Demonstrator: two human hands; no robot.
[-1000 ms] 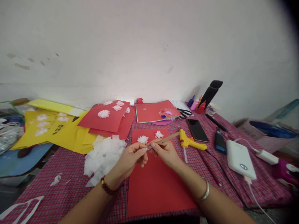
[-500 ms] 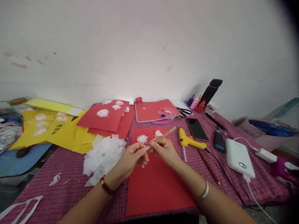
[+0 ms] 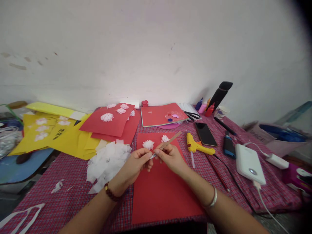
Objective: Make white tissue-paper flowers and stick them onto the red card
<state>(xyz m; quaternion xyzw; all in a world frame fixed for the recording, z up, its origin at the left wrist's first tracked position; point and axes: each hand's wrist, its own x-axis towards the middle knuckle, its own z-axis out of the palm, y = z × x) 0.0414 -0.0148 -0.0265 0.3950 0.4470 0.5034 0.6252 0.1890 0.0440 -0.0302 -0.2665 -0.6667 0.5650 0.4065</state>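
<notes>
A thin flat wooden stick (image 3: 172, 139) is pinched in my right hand (image 3: 170, 158), its free end pointing up and to the right. Close beside it, my left hand (image 3: 139, 161) pinches a small piece of white tissue paper (image 3: 153, 156) that meets the fingers of the right. Both hands are above a red paper sheet (image 3: 165, 195). Near its top edge sit two white tissue flowers, a larger one (image 3: 148, 144) and a smaller one (image 3: 165, 138). Left of my left hand lies a heap of white tissue squares (image 3: 107, 164).
Red sheets with white flowers (image 3: 109, 125) and yellow sheets (image 3: 67, 139) lie at the back left. On the right are a yellow glue gun (image 3: 198, 148), a phone (image 3: 206, 134), black scissors (image 3: 192, 116), a red pencil (image 3: 217, 172) and a white power bank (image 3: 250, 165) with cables.
The wooden stick has shifted slightly left and tilted a little differently. My hands stay together, with slight finger movement around the tissue piece.
</notes>
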